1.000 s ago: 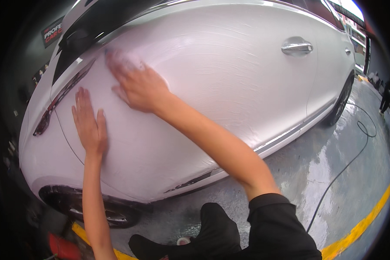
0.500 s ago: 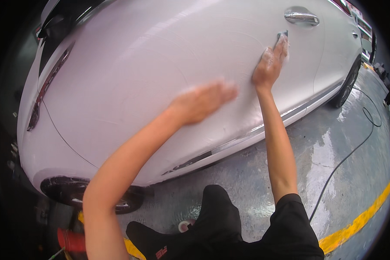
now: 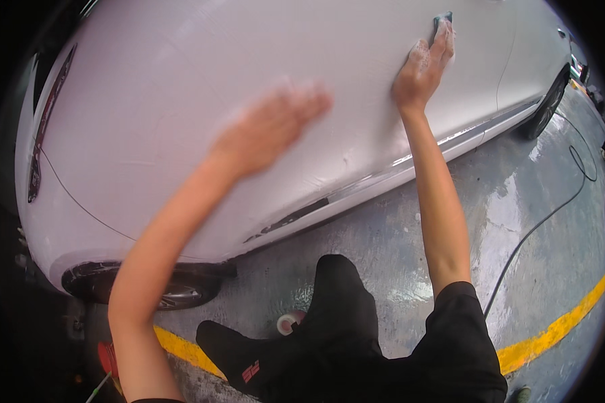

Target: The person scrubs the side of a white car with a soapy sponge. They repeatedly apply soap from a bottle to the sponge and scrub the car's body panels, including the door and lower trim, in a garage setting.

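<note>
A white car's side panel (image 3: 202,101) fills the view, with a wet sheen and faint streaks on it. My right hand (image 3: 420,74) lies against the door, suds over its fingers. It presses a small dark teal pad (image 3: 441,20) to the paint; only the pad's end shows past the fingertips, so its exact kind is unclear. My left hand (image 3: 269,124) is smeared by motion, over or on the panel to the left. Its fingers look stretched out, with no object visible in it. Whether that palm touches the paint I cannot tell.
Below the panel are the front wheel (image 3: 181,292) and, far right, the rear wheel (image 3: 550,107). A dark hose (image 3: 534,232) curls across the wet grey floor, near a yellow line (image 3: 565,329). A whitish roll (image 3: 288,324) sits by my legs; a red container (image 3: 107,358) stands lower left.
My left hand has swept left and slightly up along the panel. The right hand and pad sit higher in the picture. The whole view has shifted, and the door handle is almost out of it.
</note>
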A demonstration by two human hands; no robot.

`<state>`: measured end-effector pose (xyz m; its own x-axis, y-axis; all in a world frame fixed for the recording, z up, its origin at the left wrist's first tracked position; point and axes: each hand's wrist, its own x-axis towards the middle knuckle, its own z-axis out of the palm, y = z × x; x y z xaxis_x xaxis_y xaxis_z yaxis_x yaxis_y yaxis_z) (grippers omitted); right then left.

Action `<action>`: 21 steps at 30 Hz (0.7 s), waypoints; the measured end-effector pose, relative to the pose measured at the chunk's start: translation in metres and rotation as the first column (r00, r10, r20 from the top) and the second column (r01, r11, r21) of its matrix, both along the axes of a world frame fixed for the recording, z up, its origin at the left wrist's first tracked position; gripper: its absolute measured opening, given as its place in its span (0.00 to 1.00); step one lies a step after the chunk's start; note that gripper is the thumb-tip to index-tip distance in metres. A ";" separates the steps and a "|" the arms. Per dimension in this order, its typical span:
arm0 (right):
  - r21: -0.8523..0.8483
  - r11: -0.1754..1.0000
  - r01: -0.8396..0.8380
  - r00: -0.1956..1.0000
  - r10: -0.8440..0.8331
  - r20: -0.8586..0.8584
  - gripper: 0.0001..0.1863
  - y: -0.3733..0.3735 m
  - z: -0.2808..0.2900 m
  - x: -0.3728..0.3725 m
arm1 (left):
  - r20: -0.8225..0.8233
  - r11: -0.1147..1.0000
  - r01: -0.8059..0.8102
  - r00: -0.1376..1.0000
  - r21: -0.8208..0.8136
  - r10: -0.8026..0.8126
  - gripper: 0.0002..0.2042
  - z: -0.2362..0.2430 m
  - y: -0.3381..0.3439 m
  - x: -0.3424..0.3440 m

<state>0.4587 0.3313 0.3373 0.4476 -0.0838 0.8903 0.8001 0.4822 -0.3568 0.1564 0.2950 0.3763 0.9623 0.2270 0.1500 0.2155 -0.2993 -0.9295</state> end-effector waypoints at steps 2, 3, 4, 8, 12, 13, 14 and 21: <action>0.036 0.999 0.023 1.000 -0.024 0.012 0.26 0.004 -0.004 0.005 | -0.199 0.921 -0.010 0.977 -0.389 -0.073 0.31 -0.064 -0.006 -0.031; 0.031 0.999 0.019 1.000 -0.019 0.006 0.25 0.002 -0.006 0.003 | -0.169 0.721 -0.032 0.978 -0.693 -0.120 0.31 -0.075 -0.009 -0.054; 0.021 1.000 0.016 1.000 -0.016 0.001 0.23 -0.001 -0.011 0.000 | -0.187 0.645 -0.079 0.977 -0.760 -0.101 0.32 -0.072 -0.015 -0.067; 0.012 0.993 0.119 0.988 -0.120 0.098 0.28 -0.004 -0.046 0.025 | -0.035 0.548 0.019 0.996 -0.836 -0.088 0.34 -0.013 -0.029 -0.075; 0.031 0.980 0.195 0.977 -0.197 0.088 0.26 -0.012 -0.067 0.032 | 0.345 0.989 0.078 0.938 -0.122 -0.032 0.27 0.145 0.004 -0.070; -0.008 0.995 0.103 0.995 -0.103 0.005 0.25 -0.017 -0.073 0.032 | 0.468 1.000 -0.023 0.883 -0.022 0.030 0.29 0.152 0.008 -0.042; -0.032 0.999 -0.004 0.995 0.001 -0.105 0.24 -0.024 -0.079 0.025 | 0.564 0.984 -0.165 0.819 0.065 0.100 0.31 0.169 0.005 -0.017; 0.017 0.815 -0.579 0.643 0.469 -0.606 0.21 -0.098 -0.158 -0.027 | 0.300 0.952 0.170 0.950 -0.254 -0.089 0.28 -0.026 0.005 0.002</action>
<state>0.4316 0.2330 0.1797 0.7829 0.4441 0.4357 0.0560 0.6472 -0.7603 0.1589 0.2999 0.3507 0.9130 0.1740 0.3691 0.3984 -0.5754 -0.7143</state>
